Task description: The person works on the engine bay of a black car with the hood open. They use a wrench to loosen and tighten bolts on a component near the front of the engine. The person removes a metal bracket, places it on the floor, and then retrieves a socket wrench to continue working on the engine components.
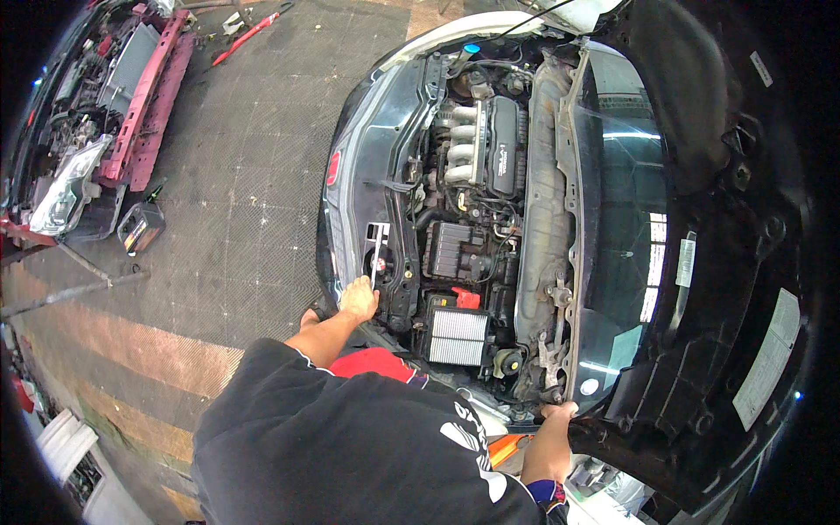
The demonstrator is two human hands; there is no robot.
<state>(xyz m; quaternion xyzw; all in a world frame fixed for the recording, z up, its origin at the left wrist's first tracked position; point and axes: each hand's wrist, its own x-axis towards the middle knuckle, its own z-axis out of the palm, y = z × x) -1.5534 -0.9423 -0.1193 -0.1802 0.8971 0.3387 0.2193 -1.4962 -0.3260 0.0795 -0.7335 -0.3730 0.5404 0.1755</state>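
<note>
Under a raised hood, a car's engine bay (429, 206) stretches out in front of me. My left hand (359, 299) rests on the dark front panel (350, 206), palm down with fingers stretched forward. Beside its fingertips lies a narrow silver metal piece (377, 245) with rectangular cut-outs at its far end. My right hand (560, 409) is at the near corner of the windscreen base, its fingers bent over the body edge there. Between my hands, a white pleated air filter (459, 337) lies near the battery's red terminal cover (466, 298). Beyond that is a black ribbed box (452, 249).
The open hood (700, 289) stands along the right, past the windscreen (617, 219). Dark matting (245, 192) covers the floor at left. A partly stripped car front with a red crossbar (140, 105), a battery (142, 227) and a red tool (249, 35) are there.
</note>
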